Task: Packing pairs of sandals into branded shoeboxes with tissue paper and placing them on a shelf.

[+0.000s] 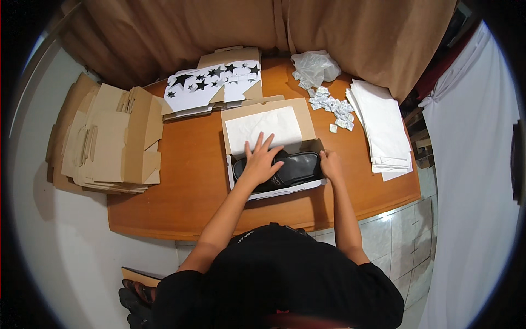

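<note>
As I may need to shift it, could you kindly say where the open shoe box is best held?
Probably by both short ends of the shoe box, coming from left and right: it is wider than deep, and its lid is folded open on the far side. The right hand is at the right end.

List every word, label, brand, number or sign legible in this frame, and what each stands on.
No words or numbers can be read.
White flat cardboard pieces: printed black star shapes.
Small white square packets: faint marks, too small to read.
Black short-sleeved fabric shirt: pale marks near its upper edge, too blurred to read.
Shiny black sandal: small strap marks, unreadable.
</note>
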`<act>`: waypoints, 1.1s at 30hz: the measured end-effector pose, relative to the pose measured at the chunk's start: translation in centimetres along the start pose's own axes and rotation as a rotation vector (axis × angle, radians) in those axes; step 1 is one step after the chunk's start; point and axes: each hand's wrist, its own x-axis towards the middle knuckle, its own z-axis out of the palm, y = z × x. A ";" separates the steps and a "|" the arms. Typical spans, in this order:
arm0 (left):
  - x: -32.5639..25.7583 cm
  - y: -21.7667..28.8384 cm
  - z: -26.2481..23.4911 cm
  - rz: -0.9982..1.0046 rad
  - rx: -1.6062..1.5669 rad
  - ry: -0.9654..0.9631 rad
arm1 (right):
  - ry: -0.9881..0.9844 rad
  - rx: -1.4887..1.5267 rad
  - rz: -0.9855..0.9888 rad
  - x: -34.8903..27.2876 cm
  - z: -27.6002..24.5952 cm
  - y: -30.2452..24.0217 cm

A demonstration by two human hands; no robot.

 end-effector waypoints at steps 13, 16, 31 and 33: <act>1.5 -2.3 -0.2 -0.154 0.084 0.204 | 0.307 -0.419 0.166 14.0 2.3 7.4; 1.1 -2.1 -1.9 -0.405 0.146 0.299 | 0.368 -0.466 0.069 14.3 3.5 8.1; 3.2 -6.5 -2.9 -0.596 0.045 0.456 | -0.393 0.189 -0.350 2.0 -1.4 -2.4; 3.5 -7.1 -3.3 -0.691 -0.020 0.347 | -0.146 0.155 -0.432 2.0 -1.8 -3.8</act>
